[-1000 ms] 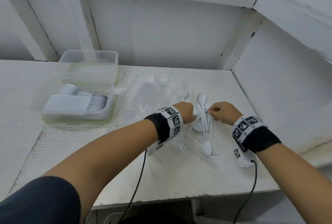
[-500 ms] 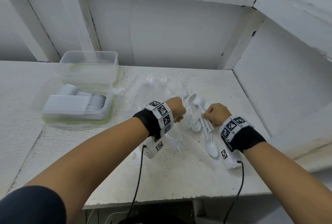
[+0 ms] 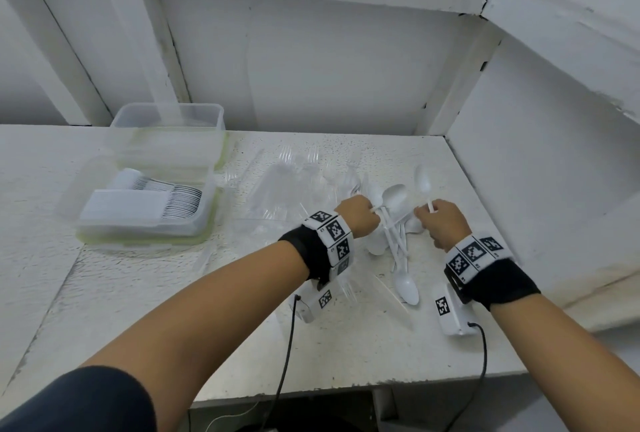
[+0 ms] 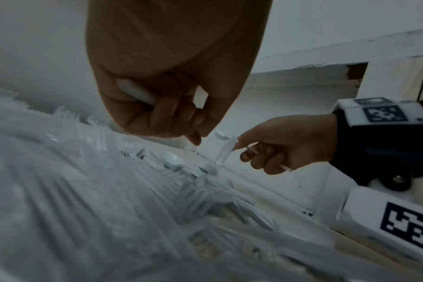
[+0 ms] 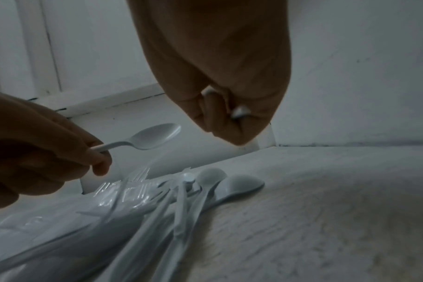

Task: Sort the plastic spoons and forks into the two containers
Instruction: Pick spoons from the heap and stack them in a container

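Observation:
A pile of white plastic spoons [image 3: 398, 251] lies on the white table [image 3: 242, 345], beside a heap of clear plastic forks [image 3: 294, 185]. My left hand [image 3: 372, 212] hovers over the pile and pinches the handle of one white spoon [image 3: 394, 196], bowl pointing away; the right wrist view shows this spoon [image 5: 152, 138] raised above the pile. My right hand [image 3: 427, 214] grips a second white spoon [image 3: 423, 183] by its handle, just right of the left hand. The near container [image 3: 194, 223] holds stacked white spoons. Behind it stands a clear container [image 3: 169, 119], contents unclear.
A white wall [image 3: 536, 171] closes off the table's right side, and a back wall with beams rises behind. Both containers sit at the left rear. One loose spoon [image 3: 407, 287] lies nearer the front edge. Cables hang from both wrist cameras.
Both hands were down in the spoon pile; now each has lifted one spoon, bowls raised and pointing away. The hands have drawn slightly apart.

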